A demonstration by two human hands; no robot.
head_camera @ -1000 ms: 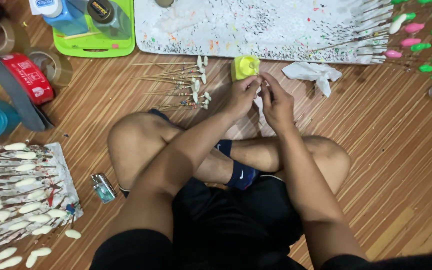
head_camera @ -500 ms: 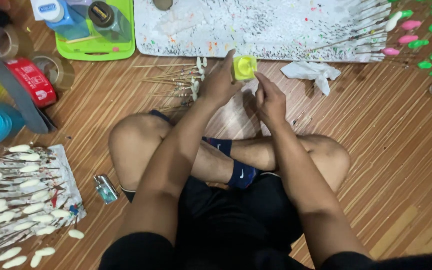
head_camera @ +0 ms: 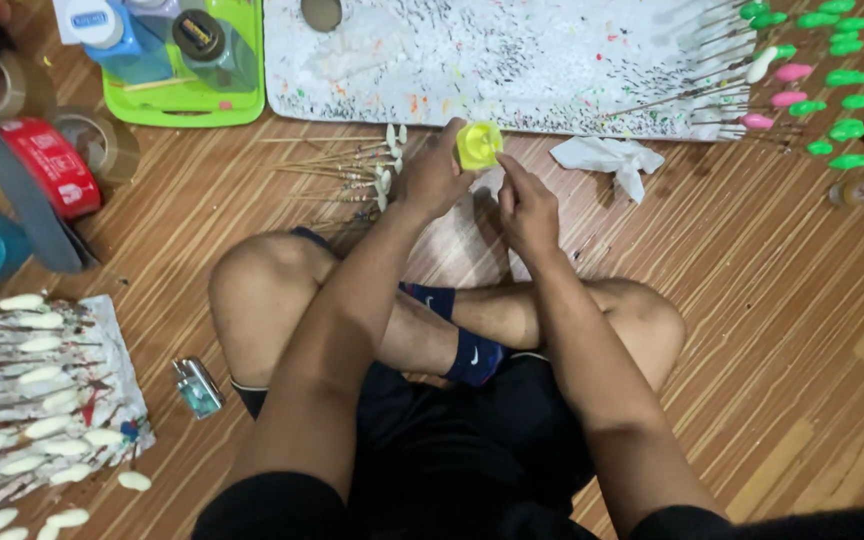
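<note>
Yellow small cup (head_camera: 479, 144) sits clamped in the left hand (head_camera: 436, 178) above the wooden floor (head_camera: 752, 300); the right hand (head_camera: 526, 205) pinches together beside it. Green-tipped sticks (head_camera: 832, 75) look finished, many white sticks (head_camera: 22, 400) remain unpainted.

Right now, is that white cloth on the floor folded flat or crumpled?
Crumpled: the white cloth lies bunched in uneven folds on the wooden floor, beside the spattered sheet.

We see a home craft corner on a wooden floor (head_camera: 752, 300). A paint-spattered mat (head_camera: 512, 60), tape rolls (head_camera: 52, 165) and painted sticks (head_camera: 812, 75) show it.
</note>
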